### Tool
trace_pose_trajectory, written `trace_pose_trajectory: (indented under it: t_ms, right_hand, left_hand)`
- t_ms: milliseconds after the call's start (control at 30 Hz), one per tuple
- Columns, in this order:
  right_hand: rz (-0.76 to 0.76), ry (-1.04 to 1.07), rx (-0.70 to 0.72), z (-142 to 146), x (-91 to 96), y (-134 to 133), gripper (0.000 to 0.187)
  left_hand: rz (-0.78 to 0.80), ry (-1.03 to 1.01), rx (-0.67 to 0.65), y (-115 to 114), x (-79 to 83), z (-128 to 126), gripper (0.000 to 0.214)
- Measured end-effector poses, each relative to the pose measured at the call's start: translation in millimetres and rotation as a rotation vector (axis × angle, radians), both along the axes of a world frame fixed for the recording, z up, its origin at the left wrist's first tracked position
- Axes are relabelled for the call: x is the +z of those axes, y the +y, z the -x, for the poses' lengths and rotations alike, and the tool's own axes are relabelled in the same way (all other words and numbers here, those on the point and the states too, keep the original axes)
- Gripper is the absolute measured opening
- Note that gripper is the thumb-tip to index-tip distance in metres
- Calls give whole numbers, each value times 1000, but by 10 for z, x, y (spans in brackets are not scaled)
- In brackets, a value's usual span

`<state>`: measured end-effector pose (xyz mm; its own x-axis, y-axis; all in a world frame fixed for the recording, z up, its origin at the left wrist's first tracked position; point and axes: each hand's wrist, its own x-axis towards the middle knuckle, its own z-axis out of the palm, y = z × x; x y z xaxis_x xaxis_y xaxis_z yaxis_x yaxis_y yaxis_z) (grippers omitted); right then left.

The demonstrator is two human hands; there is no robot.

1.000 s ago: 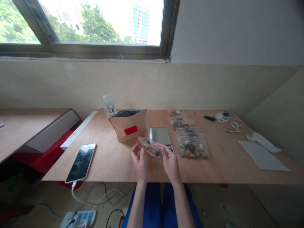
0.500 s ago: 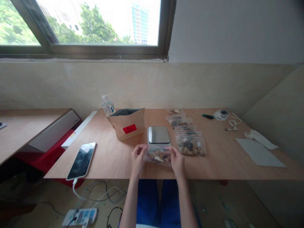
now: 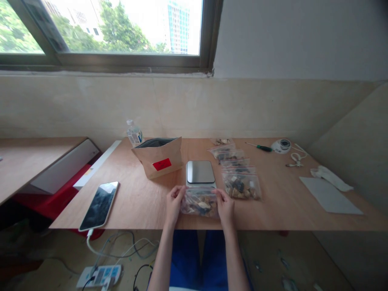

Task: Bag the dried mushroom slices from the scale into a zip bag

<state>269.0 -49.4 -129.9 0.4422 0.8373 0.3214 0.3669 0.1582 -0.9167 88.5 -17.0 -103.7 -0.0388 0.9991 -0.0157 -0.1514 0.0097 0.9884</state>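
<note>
Both my hands pinch the top corners of a small clear zip bag of mixed nuts and dried pieces point(image 3: 200, 204), held just above the near edge of the wooden table point(image 3: 281, 206). My left hand point(image 3: 174, 202) grips its left corner and my right hand point(image 3: 226, 204) grips its right corner. Just behind the bag lies a small kitchen scale with a steel top point(image 3: 200, 172). To its right, a row of filled zip bags point(image 3: 241, 184) runs toward the wall. A brown paper pouch with a red label point(image 3: 158, 161) stands open to the left of the scale.
A phone point(image 3: 99, 205) lies on the left of the table, charging by a cable to a power strip point(image 3: 98, 277) on the floor. A water bottle point(image 3: 133, 134) stands behind the pouch. A green screwdriver point(image 3: 260, 147), a small white device point(image 3: 281, 146) and grey papers point(image 3: 330, 200) lie at the right.
The bag went from tilted above the scale to level at the table's near edge. My hands moved apart to its two top corners and came toward me.
</note>
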Motion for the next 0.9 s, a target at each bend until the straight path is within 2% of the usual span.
trace_pose_trajectory:
  t_ms: [100,233,400,533,600,667,800,900]
  right_hand:
    - [5,-53,84,-98,-41,-8,30]
    - [17,-120,181,-133,-60,-13,28]
    - [52,-97,48,-117,-41,-1,34]
    - [35,8,-66,-127,-41,14,37]
    - [31,78,-72,-128,-34,18,36]
    - [47,158,-48,-122,-17,20,36]
    - [80,318,12,-118,27,23,36]
    - [104,352,48,-140,40,43,39]
  left_hand:
    - [53,13,-90,-8,38,137,32]
    - [-3,45,-91,-2,77,164,29]
    - [9,-5,-70,3,32,24,31]
    - [47,-66,-79,-7,5,-22,34]
    - [60,-71,-94,-7,-2,-24,34]
    - [47,-64,-51,-1,-20,-25,33]
    - [-17,-30,123,37,-88,-32,29]
    - [-63,-16,172,75,-138,-31,28]
